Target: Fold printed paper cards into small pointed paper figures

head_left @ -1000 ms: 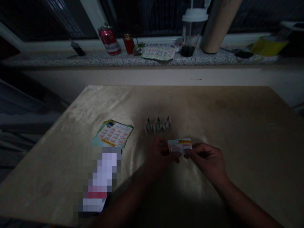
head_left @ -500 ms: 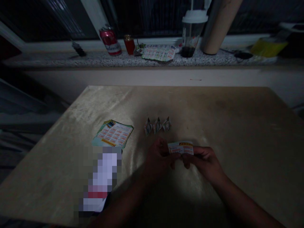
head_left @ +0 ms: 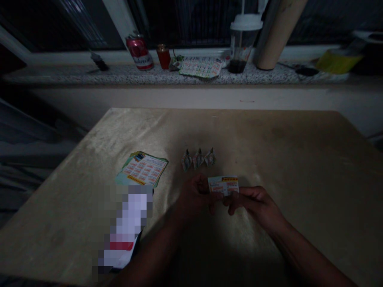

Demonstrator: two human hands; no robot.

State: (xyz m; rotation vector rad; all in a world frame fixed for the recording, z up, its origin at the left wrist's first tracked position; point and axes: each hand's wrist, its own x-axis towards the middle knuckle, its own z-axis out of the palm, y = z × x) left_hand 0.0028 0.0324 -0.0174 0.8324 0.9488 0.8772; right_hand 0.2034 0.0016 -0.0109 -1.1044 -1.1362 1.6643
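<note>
A small folded printed paper (head_left: 223, 185) is held up between both hands over the table's near middle. My left hand (head_left: 196, 197) grips its left side, fingers closed on it. On its right side and lower edge, my right hand (head_left: 259, 203) pinches the same paper. Just beyond the hands, three small folded paper pieces (head_left: 198, 159) stand in a row. To the left lies a stack of printed sheets (head_left: 143, 169), white and green with red print. The undersides of the fingers are dim.
A phone-like object with a blurred screen (head_left: 128, 223) lies at the left on the table (head_left: 284, 139). On the sill behind are a red can (head_left: 139, 52), a red jar (head_left: 163, 56), a lidded cup (head_left: 241, 44), a printed packet (head_left: 200, 67) and a tall tube (head_left: 278, 40).
Both hands and the paper between them have shifted slightly left. The paper's upper face shows a little more. The row of folded pieces and the stack remain in place.
</note>
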